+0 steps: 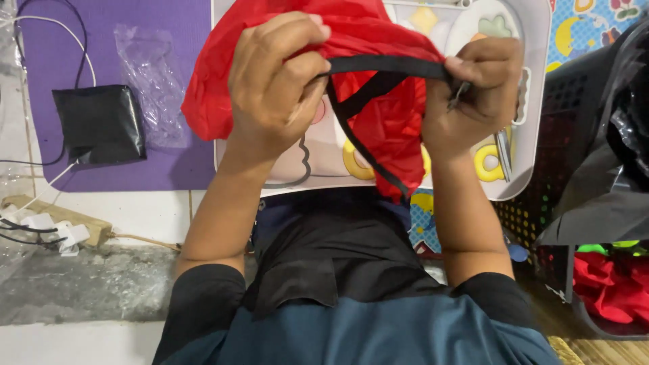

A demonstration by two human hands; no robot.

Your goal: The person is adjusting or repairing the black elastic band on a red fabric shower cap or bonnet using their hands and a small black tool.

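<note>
Hands meet high in the view, both closed on one red fabric piece (pixel 385 115) edged with a black strap (pixel 389 65). The left hand (pixel 277 81), at about eleven o'clock from the centre, has its fingers curled over the bunched red cloth and pinches the strap's near end. The right hand (pixel 473 94), at one o'clock, grips the strap's other end tight between thumb and fingers, with a small metal piece (pixel 458 94) showing at its fingertips; what that piece is cannot be told. The strap runs taut between the two hands, and a second black band hangs down toward six o'clock across the cloth.

Under the cloth lies a white tray table (pixel 324 162) with pale cartoon shapes and yellow rings printed on it. At nine o'clock a purple mat (pixel 169 162) carries a flat black square pouch (pixel 100 125) and a crumpled clear plastic bag (pixel 152 81). White plugs on a wooden strip (pixel 54 226) sit at eight o'clock. At three o'clock stands a black mesh basket (pixel 561 135) draped with black plastic, and more red fabric (pixel 612 284) lies at four o'clock.
</note>
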